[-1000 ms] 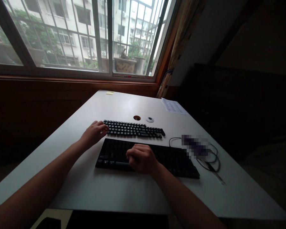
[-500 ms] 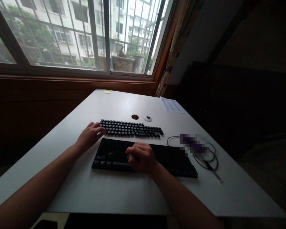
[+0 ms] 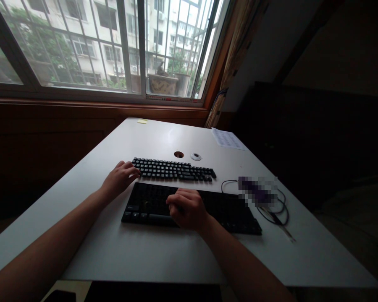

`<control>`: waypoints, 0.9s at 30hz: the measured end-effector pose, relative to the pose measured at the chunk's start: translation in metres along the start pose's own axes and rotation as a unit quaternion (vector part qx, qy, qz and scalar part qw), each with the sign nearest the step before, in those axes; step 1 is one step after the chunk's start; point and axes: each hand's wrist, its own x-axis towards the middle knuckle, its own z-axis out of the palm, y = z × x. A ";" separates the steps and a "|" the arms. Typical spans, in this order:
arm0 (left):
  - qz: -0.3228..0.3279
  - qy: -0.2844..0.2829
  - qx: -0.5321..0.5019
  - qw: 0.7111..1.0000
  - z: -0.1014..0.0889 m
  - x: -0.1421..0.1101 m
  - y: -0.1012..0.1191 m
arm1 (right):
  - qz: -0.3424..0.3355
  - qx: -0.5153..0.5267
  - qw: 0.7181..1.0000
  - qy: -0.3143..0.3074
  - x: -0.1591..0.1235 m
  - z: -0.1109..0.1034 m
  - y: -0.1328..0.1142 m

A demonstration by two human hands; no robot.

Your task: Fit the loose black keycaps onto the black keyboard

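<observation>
Rows of loose black keycaps (image 3: 173, 170) lie on the white desk, set out in keyboard order. At the left end of these rows is my left hand (image 3: 121, 178), its thumb and fingertips pinched together at a keycap in the lower row. Nearer to me lies a black keyboard (image 3: 227, 209), with a few keycaps in place at its lower left and a dark, largely bare bed elsewhere. Over its middle rests my right hand (image 3: 187, 208), the fingers curled in. What it holds, if anything, is hidden inside the curl. Part of the keyboard is covered by this hand.
A cable (image 3: 285, 214) loops beside a blurred-out purple item (image 3: 256, 191) to the right, near a thin tool (image 3: 288, 233). Behind the keycaps are a round desk hole (image 3: 178, 154) and a white ring (image 3: 195, 156). Printed paper (image 3: 228, 139) and a yellow note (image 3: 142, 121) lie farther back.
The view has shifted slightly, so the desk appears a little farther left. Both hands have stayed in nearly the same places, the right one over the keyboard and the left at the keycaps.
</observation>
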 end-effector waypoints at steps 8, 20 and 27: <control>0.013 -0.007 -0.006 1.000 -0.006 -0.006 -0.001 | -0.007 -0.012 1.000 -0.009 0.000 -0.001 0.000; 0.027 -0.016 -0.024 0.999 -0.010 -0.010 -0.009 | -0.020 0.000 1.000 0.007 0.000 -0.002 0.000; 0.020 -0.036 -0.043 0.998 -0.003 -0.010 -0.015 | -0.021 0.006 1.000 0.008 -0.001 -0.002 0.001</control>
